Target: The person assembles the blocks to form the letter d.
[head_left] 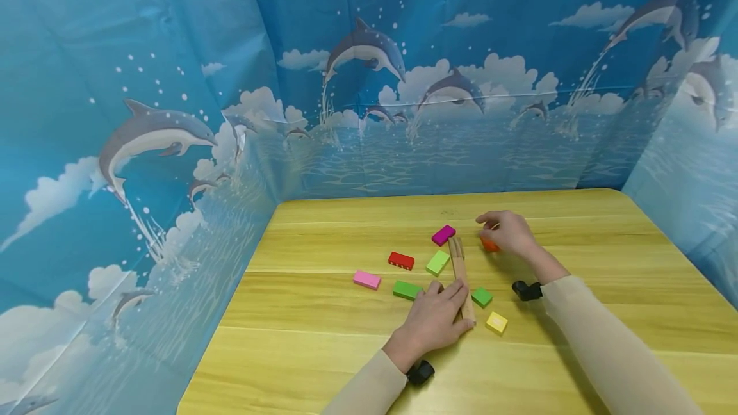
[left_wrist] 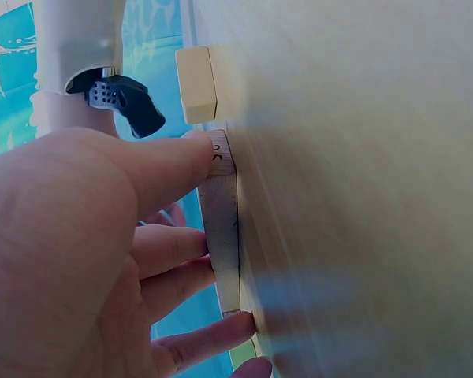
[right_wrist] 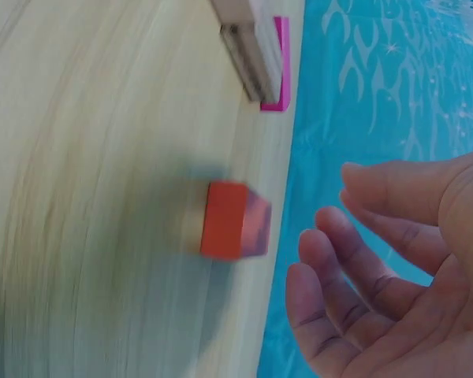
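My left hand rests against a long, narrow row of wooden blocks, its fingertips touching them from the left and the thumb at the near end. In the left wrist view the fingers spread along the wooden blocks, and a printed mark shows beside the thumb. My right hand hovers by an orange block to the right of the row. The right wrist view shows space between that hand and the orange block; its fingers are loosely bent and hold nothing.
Around the row lie a magenta block, a light green block, a red block, a pink block, a green block, a small green block and a yellow block. A dolphin-print curtain stands behind the table.
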### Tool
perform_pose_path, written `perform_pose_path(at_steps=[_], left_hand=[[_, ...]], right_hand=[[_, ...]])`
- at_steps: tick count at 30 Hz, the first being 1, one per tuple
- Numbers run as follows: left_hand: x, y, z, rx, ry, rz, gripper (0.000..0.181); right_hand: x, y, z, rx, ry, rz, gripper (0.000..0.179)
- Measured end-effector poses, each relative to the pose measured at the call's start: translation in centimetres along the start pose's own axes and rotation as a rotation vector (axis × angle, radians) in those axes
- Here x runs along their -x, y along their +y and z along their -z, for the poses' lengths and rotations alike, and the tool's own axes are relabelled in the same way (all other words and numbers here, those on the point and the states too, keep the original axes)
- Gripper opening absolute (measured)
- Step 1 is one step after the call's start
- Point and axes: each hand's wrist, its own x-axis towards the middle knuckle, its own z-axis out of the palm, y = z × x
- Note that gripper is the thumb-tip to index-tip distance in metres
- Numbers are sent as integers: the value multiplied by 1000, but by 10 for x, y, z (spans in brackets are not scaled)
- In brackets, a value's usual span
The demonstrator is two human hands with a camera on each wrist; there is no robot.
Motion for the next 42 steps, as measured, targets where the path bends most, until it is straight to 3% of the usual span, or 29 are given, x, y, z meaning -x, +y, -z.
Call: perform_pose_path(at_steps=[19, 42], left_hand=[[1, 0, 0, 10, 11, 0, 69], [-1, -1, -3, 4, -6, 10, 69]], right_hand=[[2, 42, 7, -42, -91, -19, 52], [-5, 52, 1, -6, -204, 64, 55]])
